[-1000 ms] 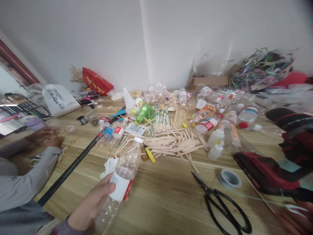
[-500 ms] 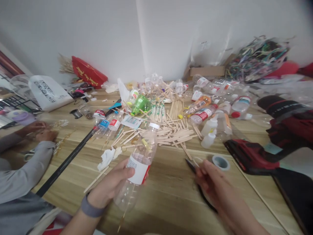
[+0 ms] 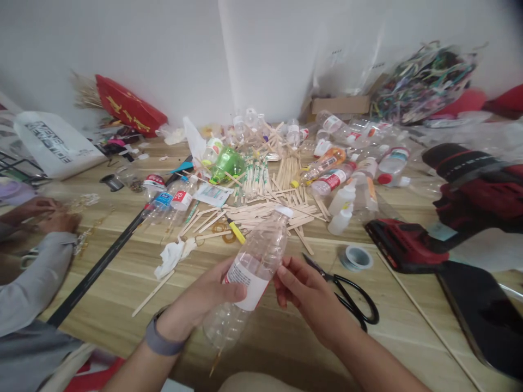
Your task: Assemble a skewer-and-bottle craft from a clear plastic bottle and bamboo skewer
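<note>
My left hand (image 3: pixel 204 302) is wrapped round a clear plastic bottle (image 3: pixel 265 245) with a white cap and a white-and-red label. The bottle leans to the right, and a thin stick pokes out at its lower end. My right hand (image 3: pixel 304 296) is closed, fingertips pinched together against the bottle's right side near the label. Whatever those fingertips hold is too small to make out. Black-handled scissors (image 3: pixel 357 299) lie on the table just beyond my right hand. Behind the bottle is a yellow-handled tool (image 3: pixel 237 231) beside some rubber bands (image 3: pixel 223 228).
Wooden sticks (image 3: pixel 261 218) are heaped mid-table, with empty bottles (image 3: pixel 339 177) behind and to the right. A red cordless drill (image 3: pixel 461 201), a phone (image 3: pixel 478 316) and a tape roll (image 3: pixel 356 257) lie at right. At left, a co-worker's hands (image 3: pixel 53 215) handle small chain-like pieces.
My right hand has moved left from beside the scissors to the bottle, uncovering the scissors. The bottle has shifted right and tilts more. The whole view has shifted slightly.
</note>
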`<control>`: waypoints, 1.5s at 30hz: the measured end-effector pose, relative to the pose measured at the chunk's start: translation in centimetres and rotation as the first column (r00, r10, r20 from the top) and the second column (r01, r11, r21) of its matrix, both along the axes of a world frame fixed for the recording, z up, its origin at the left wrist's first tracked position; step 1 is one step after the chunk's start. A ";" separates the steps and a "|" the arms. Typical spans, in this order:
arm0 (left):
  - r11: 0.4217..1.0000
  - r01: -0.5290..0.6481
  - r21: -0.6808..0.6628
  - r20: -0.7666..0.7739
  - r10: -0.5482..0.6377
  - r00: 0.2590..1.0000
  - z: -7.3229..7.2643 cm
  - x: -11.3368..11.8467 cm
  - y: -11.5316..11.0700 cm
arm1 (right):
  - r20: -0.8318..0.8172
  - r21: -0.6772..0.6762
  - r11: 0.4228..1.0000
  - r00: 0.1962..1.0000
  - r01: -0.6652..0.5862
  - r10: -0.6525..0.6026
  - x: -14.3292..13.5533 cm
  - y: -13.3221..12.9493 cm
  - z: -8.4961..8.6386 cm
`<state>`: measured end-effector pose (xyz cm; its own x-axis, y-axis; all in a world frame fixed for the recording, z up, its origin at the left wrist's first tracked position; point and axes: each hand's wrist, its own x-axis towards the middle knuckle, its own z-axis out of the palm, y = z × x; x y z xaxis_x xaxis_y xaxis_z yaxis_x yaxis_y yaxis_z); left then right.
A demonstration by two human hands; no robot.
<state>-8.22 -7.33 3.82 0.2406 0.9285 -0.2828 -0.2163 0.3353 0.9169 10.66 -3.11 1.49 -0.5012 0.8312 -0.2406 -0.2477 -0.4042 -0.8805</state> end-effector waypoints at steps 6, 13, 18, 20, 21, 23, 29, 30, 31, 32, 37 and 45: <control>0.993 -0.113 -0.040 0.027 0.114 0.993 -0.4 -0.7 -0.2 | 0.067 0.040 0.986 0.984 0.163 -0.166 1.6 0.3 -0.8; 0.986 -0.150 -0.073 0.049 0.153 0.987 -0.4 -1.1 -0.7 | 0.077 0.041 0.973 0.970 0.227 -0.230 2.8 0.4 -1.5; 0.977 -0.201 -0.070 0.048 0.204 0.978 -0.5 -2.3 -1.1 | 0.075 0.016 0.961 0.958 0.276 -0.277 4.2 0.7 -2.0; 0.974 -0.212 -0.074 0.034 0.215 0.976 -0.6 -2.9 -1.2 | 0.095 0.006 0.950 0.946 0.312 -0.311 5.0 0.8 -2.1; 0.976 -0.206 -0.075 0.032 0.208 0.978 -0.6 -3.1 -1.3 | 0.110 0.006 0.945 0.939 0.327 -0.326 5.4 0.8 -2.1; 0.981 -0.179 -0.075 0.037 0.182 0.983 -0.6 -3.3 -1.5 | 0.141 0.015 0.939 0.929 0.343 -0.342 6.1 0.8 -2.2; 0.979 -0.189 -0.073 0.060 0.193 0.979 -0.8 -2.7 -1.2 | 0.205 0.098 0.949 0.927 0.300 -0.314 6.1 0.6 -2.1; 0.983 -0.172 -0.071 0.075 0.177 0.981 -0.9 -2.5 -1.1 | 0.207 0.117 0.951 0.930 0.286 -0.305 5.7 0.6 -2.0; 0.986 -0.152 -0.063 0.093 0.157 0.983 -1.0 -2.4 -1.0 | 0.207 0.130 0.954 0.933 0.271 -0.293 5.4 0.6 -1.9; 0.990 -0.134 -0.050 0.109 0.139 0.984 -1.1 -2.2 -0.8 | 0.207 0.134 0.958 0.938 0.255 -0.279 5.0 0.6 -1.7; 0.996 -0.088 -0.006 0.152 0.088 0.984 -1.1 -1.9 -0.6 | 0.189 0.095 0.974 0.956 0.208 -0.223 3.5 0.7 -1.1; 0.993 -0.089 0.073 0.393 0.053 0.918 -0.6 -1.1 -0.3 | 0.202 -0.068 0.989 0.973 0.129 -0.112 2.5 0.4 -2.7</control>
